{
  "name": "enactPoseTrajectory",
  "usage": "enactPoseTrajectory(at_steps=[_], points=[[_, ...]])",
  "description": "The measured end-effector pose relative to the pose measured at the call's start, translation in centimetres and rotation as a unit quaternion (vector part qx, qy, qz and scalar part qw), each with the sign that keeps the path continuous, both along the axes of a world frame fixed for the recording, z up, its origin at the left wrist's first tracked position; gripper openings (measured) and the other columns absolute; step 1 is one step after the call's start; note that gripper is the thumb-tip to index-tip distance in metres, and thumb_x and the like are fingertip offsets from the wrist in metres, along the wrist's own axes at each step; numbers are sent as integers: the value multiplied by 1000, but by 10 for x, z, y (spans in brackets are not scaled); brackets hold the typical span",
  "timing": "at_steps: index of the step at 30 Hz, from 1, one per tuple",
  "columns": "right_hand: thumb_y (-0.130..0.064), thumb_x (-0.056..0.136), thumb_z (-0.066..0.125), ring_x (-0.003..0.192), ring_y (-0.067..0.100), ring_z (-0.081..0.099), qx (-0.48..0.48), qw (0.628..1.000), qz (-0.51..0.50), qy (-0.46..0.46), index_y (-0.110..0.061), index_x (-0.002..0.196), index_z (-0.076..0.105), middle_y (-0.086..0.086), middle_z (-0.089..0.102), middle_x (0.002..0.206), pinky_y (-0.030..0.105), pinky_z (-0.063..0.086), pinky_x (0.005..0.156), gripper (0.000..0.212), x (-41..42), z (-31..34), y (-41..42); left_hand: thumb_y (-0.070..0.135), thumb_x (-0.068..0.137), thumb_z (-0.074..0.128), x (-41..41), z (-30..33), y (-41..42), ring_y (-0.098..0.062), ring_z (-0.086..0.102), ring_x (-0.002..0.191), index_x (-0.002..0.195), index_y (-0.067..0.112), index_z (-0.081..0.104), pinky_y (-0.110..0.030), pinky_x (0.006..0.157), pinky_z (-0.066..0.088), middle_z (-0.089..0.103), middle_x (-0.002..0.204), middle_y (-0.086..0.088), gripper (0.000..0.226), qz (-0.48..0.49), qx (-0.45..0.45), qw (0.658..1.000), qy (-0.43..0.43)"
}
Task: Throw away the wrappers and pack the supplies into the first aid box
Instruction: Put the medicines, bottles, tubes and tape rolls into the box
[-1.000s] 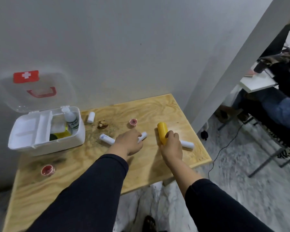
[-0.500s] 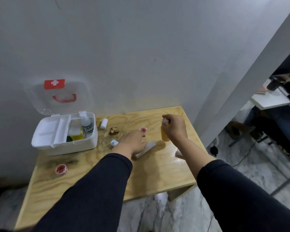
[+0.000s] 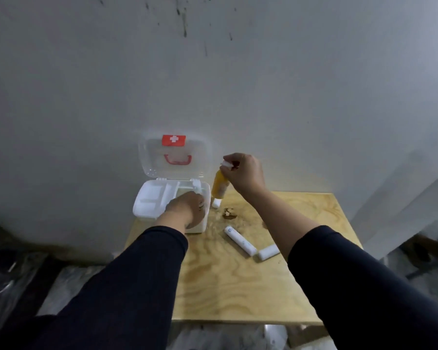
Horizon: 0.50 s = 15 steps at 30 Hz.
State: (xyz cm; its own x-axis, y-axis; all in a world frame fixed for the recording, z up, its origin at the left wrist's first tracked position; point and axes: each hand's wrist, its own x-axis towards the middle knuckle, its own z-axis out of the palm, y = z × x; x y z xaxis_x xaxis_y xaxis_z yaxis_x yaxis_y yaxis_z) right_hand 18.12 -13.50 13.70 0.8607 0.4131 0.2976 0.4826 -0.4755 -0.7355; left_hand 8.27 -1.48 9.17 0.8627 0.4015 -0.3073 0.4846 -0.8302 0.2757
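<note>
We see two arms, both in long dark navy sleeves of a plain, smooth fabric with no print, cuff band or button showing. The left sleeve (image 3: pixel 127 286) ends at the wrist, just behind the bare left hand (image 3: pixel 185 209). The right sleeve (image 3: pixel 359 281) stops further up, well back from the fingers, leaving the forearm bare down to the right hand (image 3: pixel 243 174). We make out no ring, watch or glove on either hand. The fingernails are too blurred to tell.
</note>
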Motion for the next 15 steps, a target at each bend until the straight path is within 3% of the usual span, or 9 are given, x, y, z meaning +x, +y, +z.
enactPoseTrajectory(at_steps=[3,6,9,12,15], points=[[-17,82,68,99,22,67,-9,1000,16,14,-7,110,70,10,73,108,33,53,89,30,-10,-6,27,33,95,40,-14,-3,25,-28,52,119,134,22,49,-42,98,44,50,138,-2,42,17,-6,1000,-16],[-17,82,67,100,22,67,-30,999,22,32,-8,110,70,9,73,109,36,54,91,30,-17,-20,46,38,96,40,-21,-11,40,-29,42,131,140,22,40,-42,106,38,38,148,0,47,15,-2,1000,-24],[-15,80,66,100,23,67,-64,997,19,37,-8,109,70,9,73,108,36,54,90,30,-25,-42,59,43,96,38,-24,-23,49,-32,28,141,145,19,31,-43,115,26,26,155,0,55,14,-22,999,-34],[-14,81,65,102,21,65,-102,994,14,44,-10,110,69,7,72,110,31,53,87,30,-31,-67,67,50,95,37,-27,-36,55,-23,7,148,151,13,13,-41,121,7,5,162,-2,71,-16,-19,999,-25],[-10,81,65,101,23,64,-129,990,12,46,-8,110,68,9,70,111,32,52,87,30,-34,-86,70,55,96,31,-28,-49,62,-16,-8,149,152,9,1,-41,121,-2,-10,162,-1,78,-31,-15,999,-14]])
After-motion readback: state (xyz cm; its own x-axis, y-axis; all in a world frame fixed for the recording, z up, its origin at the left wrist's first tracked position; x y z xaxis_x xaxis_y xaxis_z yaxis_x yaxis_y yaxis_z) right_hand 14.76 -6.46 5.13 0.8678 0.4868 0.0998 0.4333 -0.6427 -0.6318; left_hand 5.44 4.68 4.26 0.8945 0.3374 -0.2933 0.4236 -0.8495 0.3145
